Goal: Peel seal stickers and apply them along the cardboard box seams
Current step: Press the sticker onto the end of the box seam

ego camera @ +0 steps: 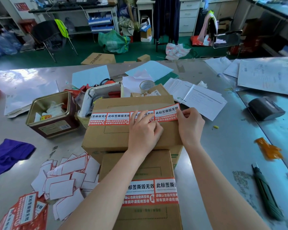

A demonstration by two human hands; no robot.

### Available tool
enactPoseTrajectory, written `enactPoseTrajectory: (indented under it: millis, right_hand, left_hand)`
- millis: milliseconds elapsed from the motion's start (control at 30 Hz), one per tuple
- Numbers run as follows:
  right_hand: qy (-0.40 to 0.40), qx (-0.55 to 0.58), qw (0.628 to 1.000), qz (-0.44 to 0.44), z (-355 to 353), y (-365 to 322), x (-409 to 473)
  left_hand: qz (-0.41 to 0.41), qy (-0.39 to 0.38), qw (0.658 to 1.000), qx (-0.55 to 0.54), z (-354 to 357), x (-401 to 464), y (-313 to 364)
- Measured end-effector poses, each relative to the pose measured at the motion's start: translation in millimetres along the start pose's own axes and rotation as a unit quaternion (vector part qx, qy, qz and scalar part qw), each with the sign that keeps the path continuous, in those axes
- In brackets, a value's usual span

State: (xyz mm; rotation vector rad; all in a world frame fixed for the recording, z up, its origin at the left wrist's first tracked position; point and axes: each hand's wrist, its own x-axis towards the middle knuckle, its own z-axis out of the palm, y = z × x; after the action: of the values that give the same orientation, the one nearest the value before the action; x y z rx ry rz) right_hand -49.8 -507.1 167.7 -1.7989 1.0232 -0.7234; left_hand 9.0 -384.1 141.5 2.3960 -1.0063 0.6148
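Observation:
A cardboard box (113, 135) lies on the metal table with a row of red-and-white seal stickers (110, 119) along its top seam. My left hand (144, 130) presses flat on the third sticker, fingers spread. My right hand (189, 123) pinches the right end of the last sticker (166, 112), which tilts up at the box's right edge. A nearer box (136, 163) sits partly under my arms and carries stickers (156, 191) across its top.
A pile of peeled white backing papers (65, 178) and unused sticker sheets (23, 211) lie at the front left. An open tin (51, 113), a tape roll (146, 85), a purple cloth (8, 153), a folded umbrella (266, 195) and papers (204, 98) surround the boxes.

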Motion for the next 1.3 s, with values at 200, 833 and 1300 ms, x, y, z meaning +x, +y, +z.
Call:
enactPoseTrajectory:
  millis: [200, 833, 1300]
  right_hand:
    - [-0.005, -0.083, 0.996, -0.018, 0, 1, 1]
    - [-0.02, -0.086, 0.996, -0.011, -1, 23, 17]
    - [-0.014, -0.056, 0.989, -0.139, -4, -5, 0]
  left_hand:
    - [0.005, -0.004, 1.0, -0.02, 2, 2, -1]
    - [-0.01, 0.003, 0.999, -0.039, 2, 1, -2]
    - [0.002, 0.016, 1.0, -0.024, 5, 1, -3]
